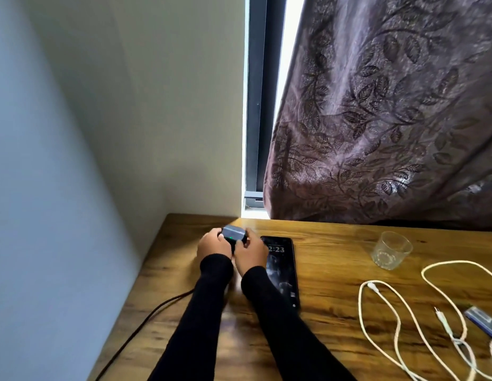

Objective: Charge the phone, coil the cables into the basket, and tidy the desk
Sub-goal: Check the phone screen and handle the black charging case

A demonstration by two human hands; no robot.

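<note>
Beside the phone [282, 270], both hands' fingers [221, 235] grip a grey charger block [234, 234].

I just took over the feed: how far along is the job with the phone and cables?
Early. Nothing looks finished. In hand: both hands, left hand and right hand, grip a small grey device with a green light beside the phone, whose screen is lit; no plug into it is visible. Left: the white cables lie loose on the desk, a glass stands out, and no basket is in view.
</note>
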